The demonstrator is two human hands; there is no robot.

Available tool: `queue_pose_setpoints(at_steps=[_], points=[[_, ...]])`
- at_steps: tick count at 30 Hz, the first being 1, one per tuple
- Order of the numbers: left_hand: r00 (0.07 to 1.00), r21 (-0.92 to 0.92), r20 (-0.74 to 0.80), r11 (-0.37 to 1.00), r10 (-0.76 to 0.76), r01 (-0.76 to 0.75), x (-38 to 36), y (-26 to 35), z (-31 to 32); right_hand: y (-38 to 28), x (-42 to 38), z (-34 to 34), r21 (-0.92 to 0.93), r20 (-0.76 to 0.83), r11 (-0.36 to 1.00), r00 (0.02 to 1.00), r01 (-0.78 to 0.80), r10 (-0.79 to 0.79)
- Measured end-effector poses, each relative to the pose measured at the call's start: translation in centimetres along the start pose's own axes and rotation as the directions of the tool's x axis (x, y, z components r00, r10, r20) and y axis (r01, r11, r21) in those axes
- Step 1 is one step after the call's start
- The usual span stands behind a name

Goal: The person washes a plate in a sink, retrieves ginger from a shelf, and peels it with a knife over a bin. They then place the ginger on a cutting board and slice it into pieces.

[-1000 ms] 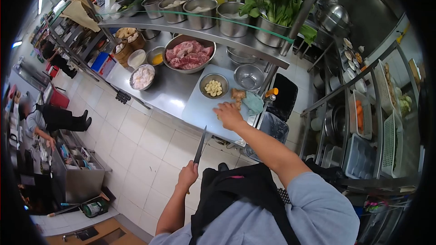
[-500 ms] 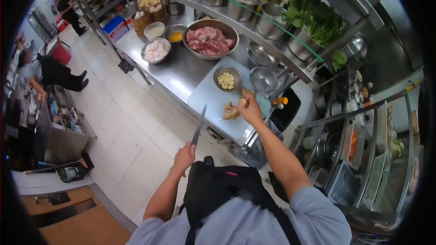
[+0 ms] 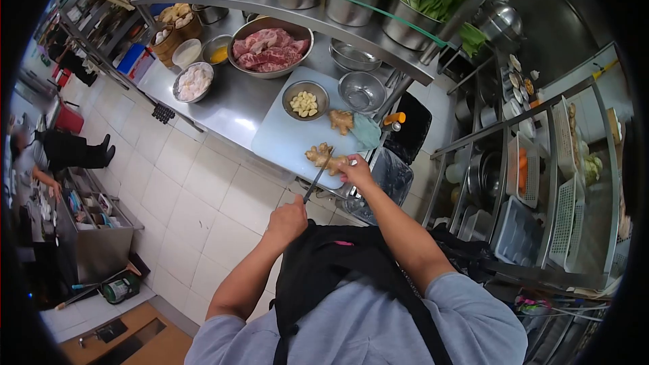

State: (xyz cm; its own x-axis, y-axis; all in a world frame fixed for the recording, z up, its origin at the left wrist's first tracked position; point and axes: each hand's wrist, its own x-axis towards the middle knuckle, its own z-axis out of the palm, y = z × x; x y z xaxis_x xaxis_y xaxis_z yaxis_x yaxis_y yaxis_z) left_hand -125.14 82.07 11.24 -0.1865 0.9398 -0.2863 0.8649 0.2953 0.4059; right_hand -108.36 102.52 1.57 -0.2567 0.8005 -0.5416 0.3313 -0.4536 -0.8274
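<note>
My left hand (image 3: 287, 220) is closed around the handle of a knife (image 3: 316, 181). The blade lies against a knobby ginger root (image 3: 316, 155) near the front edge of the pale blue cutting board (image 3: 274, 132). With the fingers of my right hand (image 3: 357, 172) I grip the right end of that root. Another piece of ginger (image 3: 341, 121) rests farther back on the board, beside a green cloth (image 3: 366, 133). Behind the root stands a steel bowl (image 3: 324, 89) holding peeled garlic cloves (image 3: 303, 103).
A large bowl of raw meat (image 3: 269, 51) stands behind the board, with a bowl of pale pieces (image 3: 194, 82) to its left. An empty strainer-like bowl (image 3: 362, 91) is at the right. Overhead runs a shelf (image 3: 284, 8) of steel pots. A person (image 3: 67, 149) stands far left.
The knife has come right and up onto the ginger. My right hand has set one piece down by the cloth and now grips the front root. The view has shifted.
</note>
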Motion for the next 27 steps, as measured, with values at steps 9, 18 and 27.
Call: queue_pose_setpoints(at_steps=[9, 18, 27], points=[[0.999, 0.141, 0.034, 0.990, 0.000, -0.004, -0.5, 2.0, -1.6, 0.7, -0.6, 0.7, 0.062, -0.085, 0.998, 0.996, 0.032, -0.026], [0.991, 0.166, 0.135, 0.985, 0.014, -0.036, 0.1, 3.3, -3.0, 1.3, 0.1, 0.7, 0.051, -0.078, 0.997, 0.996, 0.056, -0.052], [0.989, 0.165, 0.146, 0.986, -0.001, -0.023, 1.4, 3.5, -1.1, 0.9, -0.2, 0.9, 0.037, -0.091, 0.995, 0.992, 0.093, -0.089]])
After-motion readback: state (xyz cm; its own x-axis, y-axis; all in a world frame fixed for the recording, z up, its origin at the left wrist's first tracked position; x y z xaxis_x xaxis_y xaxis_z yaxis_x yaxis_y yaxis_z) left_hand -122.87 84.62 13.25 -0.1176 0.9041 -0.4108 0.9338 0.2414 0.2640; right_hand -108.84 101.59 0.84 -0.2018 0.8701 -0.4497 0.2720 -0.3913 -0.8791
